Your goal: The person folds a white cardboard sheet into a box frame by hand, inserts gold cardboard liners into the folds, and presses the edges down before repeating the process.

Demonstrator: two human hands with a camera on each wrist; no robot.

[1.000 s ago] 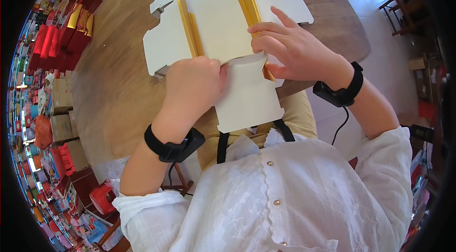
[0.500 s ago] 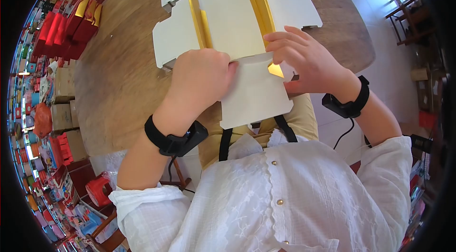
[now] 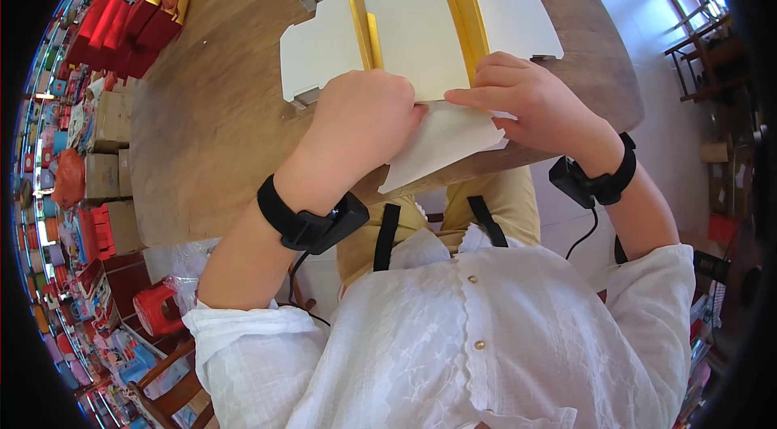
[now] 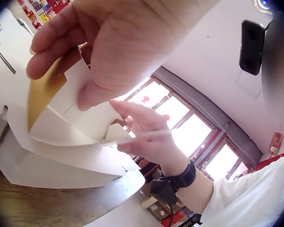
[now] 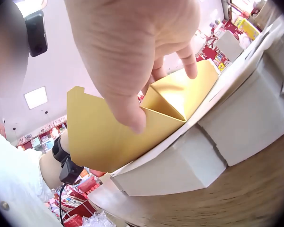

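Observation:
A partly folded cardboard box blank [image 3: 417, 24], white inside with gold-faced strips [image 3: 467, 16] standing along both sides, lies on the wooden table. Its front flap [image 3: 445, 142] tilts up at the near edge between the hands. At the left front corner, my left hand [image 3: 364, 117] pinches the folded card; in the left wrist view its thumb lies on a white tab [image 4: 75, 90]. My right hand [image 3: 542, 109] grips the right front corner. In the right wrist view, its thumb presses the gold outer face [image 5: 99, 135] beside a creased gold corner fold [image 5: 165, 104].
Red and gold boxes [image 3: 129, 20] stand at the table's far left. Shelves of colourful goods [image 3: 48, 227] and brown cartons [image 3: 105, 129] line the left side. A wooden chair [image 3: 688, 65] stands beyond the table at right.
The front flap has swung up from lying flat toward the lap. My right hand has moved from loosely spread fingers to gripping the right corner. The left hand keeps its hold.

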